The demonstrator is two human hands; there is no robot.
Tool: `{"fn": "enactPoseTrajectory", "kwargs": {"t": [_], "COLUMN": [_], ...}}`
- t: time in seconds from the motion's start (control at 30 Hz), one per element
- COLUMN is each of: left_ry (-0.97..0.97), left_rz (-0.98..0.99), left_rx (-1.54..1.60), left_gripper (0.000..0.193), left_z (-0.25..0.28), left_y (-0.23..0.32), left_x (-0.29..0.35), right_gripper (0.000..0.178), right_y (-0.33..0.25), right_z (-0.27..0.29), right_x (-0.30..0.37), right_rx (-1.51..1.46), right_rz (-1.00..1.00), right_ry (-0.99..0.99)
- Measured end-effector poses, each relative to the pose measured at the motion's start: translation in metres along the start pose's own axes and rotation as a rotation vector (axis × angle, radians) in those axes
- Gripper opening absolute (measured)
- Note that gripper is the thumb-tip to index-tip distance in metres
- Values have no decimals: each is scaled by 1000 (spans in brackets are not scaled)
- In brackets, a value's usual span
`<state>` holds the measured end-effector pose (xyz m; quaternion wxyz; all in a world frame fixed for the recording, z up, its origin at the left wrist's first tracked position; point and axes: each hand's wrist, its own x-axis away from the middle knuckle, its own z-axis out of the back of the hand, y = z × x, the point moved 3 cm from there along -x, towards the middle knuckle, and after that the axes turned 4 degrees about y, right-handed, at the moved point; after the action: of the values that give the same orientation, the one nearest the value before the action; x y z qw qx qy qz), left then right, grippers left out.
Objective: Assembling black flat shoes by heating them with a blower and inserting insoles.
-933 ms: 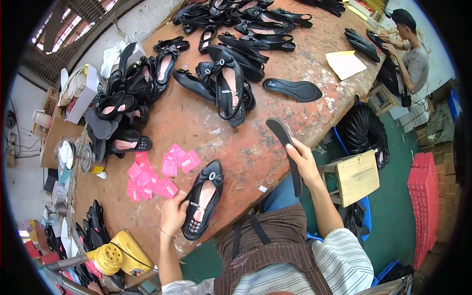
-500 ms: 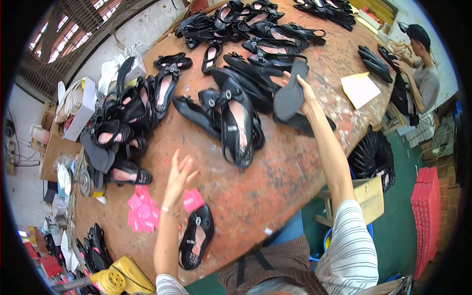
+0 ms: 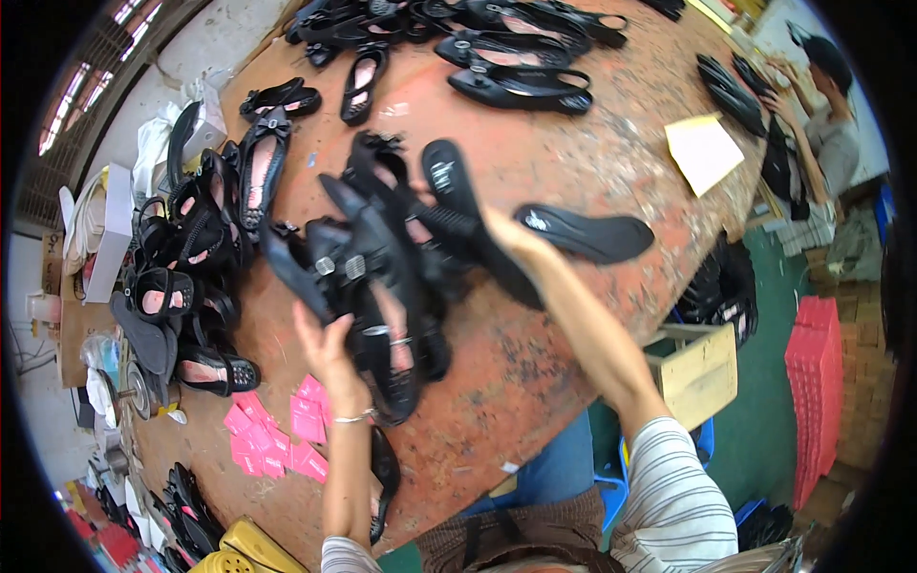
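My left hand (image 3: 330, 361) is open, thumb and fingers apart, against the near-left side of a bunch of black bow-trimmed slingback shoes (image 3: 390, 315). These have pinkish insides and shiny buckles, and are blurred. On the bunch's right side, my right hand (image 3: 514, 237) is closed on a black shoe insole (image 3: 452, 181) with pale marking at its heel; its fingers are mostly hidden. A second black insole (image 3: 602, 236) lies flat to the right of that hand. One more black shoe (image 3: 384, 487) is partly covered by my left forearm.
Pink cards (image 3: 256, 435) lie left of my left forearm. Black shoes are heaped at the left (image 3: 191, 239) and far side (image 3: 516, 43). White paper (image 3: 702, 153) lies at the right. Beyond it, a co-worker (image 3: 829, 143) handles dark items. A wooden stool (image 3: 695, 372) stands beside the worn table (image 3: 535, 382).
My right hand has come left and nearer with the insole, turning it to show its marked face. My left hand has reached the shoes, and the bunch has shifted nearer and left. The view has shifted too.
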<state>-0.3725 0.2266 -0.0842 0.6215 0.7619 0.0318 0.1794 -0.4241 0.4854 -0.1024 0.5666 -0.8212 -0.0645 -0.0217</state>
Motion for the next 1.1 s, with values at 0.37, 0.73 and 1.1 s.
{"fn": "enactPoseTrajectory", "kwargs": {"t": [0.37, 0.73, 1.1], "left_ry": [-129, -828, -1905], "left_rz": [-864, -1191, -1015], "left_rx": [-882, -1031, -1067], "left_gripper": [59, 56, 75], "left_z": [134, 41, -230], "left_y": [95, -18, -303], "left_x": [109, 316, 530], "right_gripper": [25, 24, 63], "right_y": [41, 132, 415], "right_z": [-45, 22, 212], "right_x": [125, 507, 825], "right_rx": [400, -25, -512], "right_rz": [331, 418, -672], "right_ry": [1056, 1348, 2048]}}
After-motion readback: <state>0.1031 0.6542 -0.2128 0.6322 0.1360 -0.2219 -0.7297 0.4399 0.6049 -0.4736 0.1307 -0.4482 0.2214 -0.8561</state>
